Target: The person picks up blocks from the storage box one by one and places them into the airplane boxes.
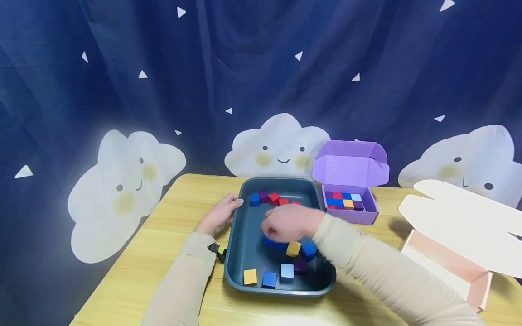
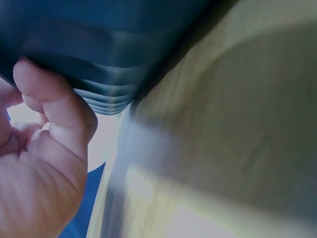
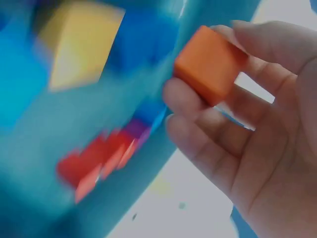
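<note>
A dark teal tray (image 1: 240,253) stands on the table, and my left hand (image 1: 222,213) grips its left rim near the far corner. The left wrist view shows that hand's fingers (image 2: 42,82) against the tray's outer wall. Over the middle of the tray, my right hand (image 1: 289,222) pinches an orange cube (image 3: 210,64) between thumb and fingers. From the head view this cube is hidden by the hand. Below the hand lie blue cubes, a yellow cube (image 1: 293,249) and a dark purple cube (image 1: 300,265). A row of red cubes (image 1: 273,198), a purple and a blue one lines the far end.
Along the tray's near side are a yellow cube (image 1: 250,276), a blue cube (image 1: 269,279) and a light blue cube (image 1: 287,273). A purple box (image 1: 350,218) with its lid up holds several coloured cubes at the back right. An opened pink box (image 1: 481,290) stands farther right.
</note>
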`<act>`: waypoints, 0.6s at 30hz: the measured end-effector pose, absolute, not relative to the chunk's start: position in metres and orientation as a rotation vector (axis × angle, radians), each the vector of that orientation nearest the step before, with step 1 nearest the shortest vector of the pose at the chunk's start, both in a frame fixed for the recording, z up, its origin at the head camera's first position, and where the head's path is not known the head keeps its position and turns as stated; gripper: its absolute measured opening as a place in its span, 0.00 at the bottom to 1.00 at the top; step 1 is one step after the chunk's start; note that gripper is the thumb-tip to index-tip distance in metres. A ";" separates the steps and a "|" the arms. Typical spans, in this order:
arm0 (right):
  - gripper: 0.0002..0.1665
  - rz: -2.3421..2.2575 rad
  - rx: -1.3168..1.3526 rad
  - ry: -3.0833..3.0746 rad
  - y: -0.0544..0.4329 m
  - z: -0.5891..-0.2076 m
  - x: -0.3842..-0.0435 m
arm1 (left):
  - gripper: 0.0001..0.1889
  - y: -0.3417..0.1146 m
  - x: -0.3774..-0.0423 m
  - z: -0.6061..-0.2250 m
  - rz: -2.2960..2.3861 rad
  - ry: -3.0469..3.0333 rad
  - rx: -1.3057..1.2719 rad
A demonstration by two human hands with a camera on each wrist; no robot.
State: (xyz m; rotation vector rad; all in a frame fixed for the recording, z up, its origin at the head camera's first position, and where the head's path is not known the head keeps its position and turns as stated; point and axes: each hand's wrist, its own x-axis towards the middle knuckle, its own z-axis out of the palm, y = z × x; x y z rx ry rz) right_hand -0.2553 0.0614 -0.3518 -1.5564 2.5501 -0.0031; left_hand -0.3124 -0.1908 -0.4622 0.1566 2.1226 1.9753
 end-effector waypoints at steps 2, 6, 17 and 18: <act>0.07 -0.029 -1.484 2.606 0.080 -0.346 -0.271 | 0.10 -0.191 -0.312 -0.462 1.979 2.117 0.158; 0.04 -0.145 -1.261 2.705 0.126 -0.337 -0.300 | 0.09 -0.191 -0.312 -0.460 1.994 2.083 0.149; 0.05 -0.305 -0.743 2.806 0.235 -0.360 -0.332 | 0.10 -0.194 -0.311 -0.461 1.925 2.157 0.180; 0.04 -0.286 -0.722 2.805 0.240 -0.363 -0.333 | 0.10 -0.193 -0.311 -0.461 1.928 2.159 0.184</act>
